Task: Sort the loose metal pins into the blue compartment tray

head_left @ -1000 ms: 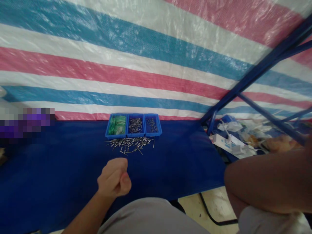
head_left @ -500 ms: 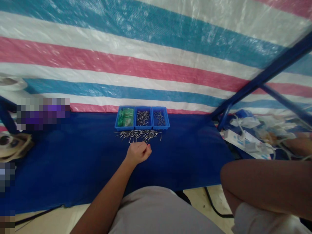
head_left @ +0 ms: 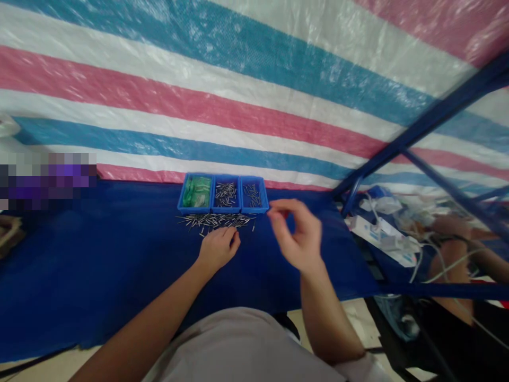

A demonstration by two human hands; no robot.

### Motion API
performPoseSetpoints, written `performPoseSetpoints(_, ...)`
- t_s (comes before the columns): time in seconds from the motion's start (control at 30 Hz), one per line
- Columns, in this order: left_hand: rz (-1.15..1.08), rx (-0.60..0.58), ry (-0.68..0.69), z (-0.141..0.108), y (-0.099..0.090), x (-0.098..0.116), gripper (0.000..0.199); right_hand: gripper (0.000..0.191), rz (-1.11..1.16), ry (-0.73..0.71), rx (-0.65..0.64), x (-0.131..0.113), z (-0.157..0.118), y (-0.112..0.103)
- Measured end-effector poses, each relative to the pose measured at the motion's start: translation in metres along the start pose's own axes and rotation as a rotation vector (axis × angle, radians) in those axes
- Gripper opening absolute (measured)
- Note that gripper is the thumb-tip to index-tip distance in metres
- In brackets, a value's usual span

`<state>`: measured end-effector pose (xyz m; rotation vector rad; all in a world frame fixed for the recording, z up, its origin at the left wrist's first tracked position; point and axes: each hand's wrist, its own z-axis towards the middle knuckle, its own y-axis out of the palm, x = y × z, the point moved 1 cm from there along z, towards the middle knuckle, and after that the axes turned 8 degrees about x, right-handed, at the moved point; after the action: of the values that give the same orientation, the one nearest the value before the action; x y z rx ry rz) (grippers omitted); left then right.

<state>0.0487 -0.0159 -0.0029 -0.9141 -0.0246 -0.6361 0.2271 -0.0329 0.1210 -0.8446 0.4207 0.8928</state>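
My left hand (head_left: 218, 248) rests on the blue table at the near edge of a loose pile of thin silvery metal pieces (head_left: 214, 220). Its fingers are curled in, and whatever they hold is hidden. Raised over the table to the right, my right hand (head_left: 300, 236) has thumb and index fingertip brought together in a pinch; nothing nameable shows between them, and it is slightly blurred. Behind the pile stands a blue three-compartment tray (head_left: 212, 209). Green plastic packets (head_left: 199, 192) fill its left compartment. Small metal pieces (head_left: 226, 194) lie in the middle one, and similar pieces (head_left: 252, 196) in the right one.
A blue cloth-like surface covers the table (head_left: 119, 254). Striped plastic sheeting (head_left: 222, 111) hangs behind it. Blue metal bars (head_left: 382, 154) slope at the right, beside a white power strip (head_left: 382, 241) with cables. Another person's arm (head_left: 453, 254) is at far right.
My right arm has swung in from the right, where it lay bent near the body, to above the table by the tray. My left hand stays by the pile. The view has turned slightly right.
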Motion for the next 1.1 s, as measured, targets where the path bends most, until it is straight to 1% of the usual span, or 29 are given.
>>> performPoseSetpoints(0.1,-0.034,0.008,-0.021,0.0,0.0,-0.003,0.017,0.019,-0.179,0.114,-0.095,0.031,-0.013,0.03)
performPoseSetpoints(0.13,-0.049,0.015,-0.036,0.0,0.0,-0.004,0.018,0.018,-0.249,0.173,-0.13,0.043,-0.019,0.04)
performPoseSetpoints(0.2,-0.077,0.034,-0.083,0.0,-0.001,-0.006,0.019,0.019,-0.302,0.279,-0.177,0.063,-0.03,0.055)
performPoseSetpoints(0.27,-0.092,0.049,-0.155,0.001,-0.002,-0.009,0.019,0.021,-0.327,0.339,-0.202,0.076,-0.038,0.062)
performPoseSetpoints(0.33,-0.091,0.058,-0.228,0.001,-0.004,-0.012,0.019,0.021,-0.355,0.368,-0.206,0.082,-0.042,0.063)
performPoseSetpoints(0.43,-0.095,0.061,-0.273,0.003,-0.006,-0.013,0.018,0.021,-0.402,0.373,-0.208,0.085,-0.044,0.063)
performPoseSetpoints(0.57,-0.142,0.049,-0.264,0.005,-0.008,-0.012,0.018,0.02,-0.421,0.348,-0.21,0.09,-0.047,0.066)
performPoseSetpoints(0.7,-0.182,0.041,-0.282,0.005,-0.008,-0.013,0.02,0.02,-0.388,0.339,-0.197,0.094,-0.049,0.069)
performPoseSetpoints(0.83,-0.192,0.03,-0.275,0.003,-0.007,-0.014,0.019,0.021,-0.327,0.352,-0.156,0.092,-0.049,0.068)
performPoseSetpoints(0.9,-0.207,0.038,-0.272,0.003,-0.006,-0.013,0.019,0.022,-0.237,0.352,-0.111,0.089,-0.049,0.068)
performPoseSetpoints(0.97,-0.217,0.056,-0.26,0.002,-0.006,-0.011,0.02,0.023,-0.093,0.344,-0.069,0.085,-0.049,0.07)
performPoseSetpoints(1.03,-0.193,0.087,-0.209,0.002,-0.006,-0.007,0.022,0.024,0.067,0.342,-0.059,0.08,-0.05,0.074)
performPoseSetpoints(1.1,-0.137,0.112,-0.127,0.002,-0.005,-0.003,0.023,0.024,0.211,0.362,-0.072,0.075,-0.052,0.078)
